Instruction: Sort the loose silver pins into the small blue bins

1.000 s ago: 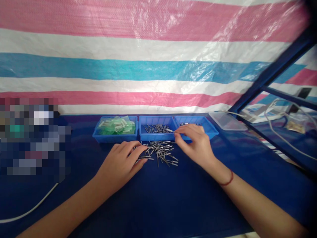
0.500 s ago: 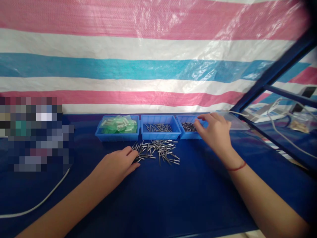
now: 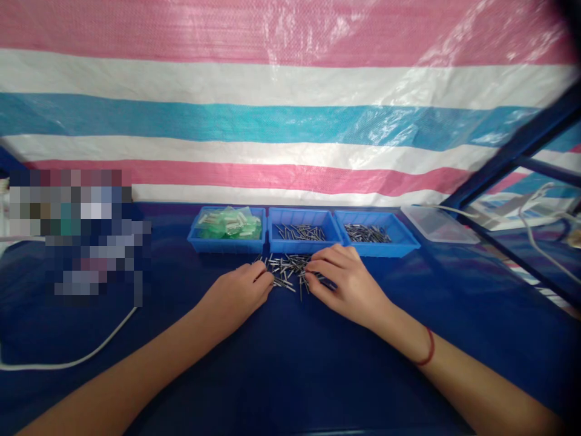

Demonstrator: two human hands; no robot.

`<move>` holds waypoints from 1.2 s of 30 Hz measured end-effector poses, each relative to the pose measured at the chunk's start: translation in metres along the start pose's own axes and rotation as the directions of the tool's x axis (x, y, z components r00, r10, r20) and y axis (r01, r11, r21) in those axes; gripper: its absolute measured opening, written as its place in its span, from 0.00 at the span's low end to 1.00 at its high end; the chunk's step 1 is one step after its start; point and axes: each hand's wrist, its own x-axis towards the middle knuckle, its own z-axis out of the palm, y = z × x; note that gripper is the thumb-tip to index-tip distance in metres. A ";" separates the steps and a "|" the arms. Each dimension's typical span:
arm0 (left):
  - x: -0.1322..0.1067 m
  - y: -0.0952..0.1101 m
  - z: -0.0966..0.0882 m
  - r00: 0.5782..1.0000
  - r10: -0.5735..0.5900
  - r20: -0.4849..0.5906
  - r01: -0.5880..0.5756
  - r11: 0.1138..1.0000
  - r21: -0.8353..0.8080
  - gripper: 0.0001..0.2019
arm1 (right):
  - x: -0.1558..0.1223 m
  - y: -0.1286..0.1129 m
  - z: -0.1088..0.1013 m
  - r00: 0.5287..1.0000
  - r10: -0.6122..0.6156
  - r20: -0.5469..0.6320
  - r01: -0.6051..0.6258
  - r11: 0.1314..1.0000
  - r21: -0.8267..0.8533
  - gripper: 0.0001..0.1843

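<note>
A loose pile of silver pop rivets (image 3: 284,274) lies on the blue table in front of three blue bins. At the pile's left edge, my left hand (image 3: 242,287) has its fingers curled together; whatever is under the fingertips is hidden. My right hand (image 3: 347,281) reaches over the pile's right side, thumb and fingers apart, tips among the rivets. More rivets lie in the middle bin (image 3: 305,245) and in the right bin (image 3: 390,247). Small green-and-clear packets (image 3: 231,223) fill the left bin (image 3: 227,244).
A clear plastic lid (image 3: 440,225) lies beyond the right bin. White cables (image 3: 91,357) run along the left and behind at right. A dark frame bar (image 3: 503,148) slants up at right, and a striped tarp (image 3: 290,127) hangs behind the bins.
My right hand has come from above the right bin down and left to the pile. My left hand stays by the pile, fingers more curled. The view has shifted slightly.
</note>
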 end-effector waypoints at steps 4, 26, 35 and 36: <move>0.001 -0.001 0.002 1.000 0.024 -0.009 -0.025 0.999 -0.035 0.09 | 0.000 -0.003 0.003 0.999 -0.016 0.052 0.014 0.999 0.039 0.07; 0.007 0.023 -0.004 0.934 -0.355 -0.047 0.129 0.457 -0.880 0.06 | -0.003 -0.026 0.016 0.992 0.124 -0.012 -0.100 0.848 0.520 0.04; 0.006 0.024 -0.007 0.925 -0.361 -0.116 0.114 0.557 -0.823 0.05 | -0.002 -0.029 0.014 0.990 0.135 -0.030 -0.098 0.836 0.539 0.05; 0.005 0.024 -0.007 0.924 -0.361 -0.121 0.111 0.560 -0.821 0.05 | -0.002 -0.029 0.013 0.990 0.135 -0.031 -0.097 0.835 0.541 0.05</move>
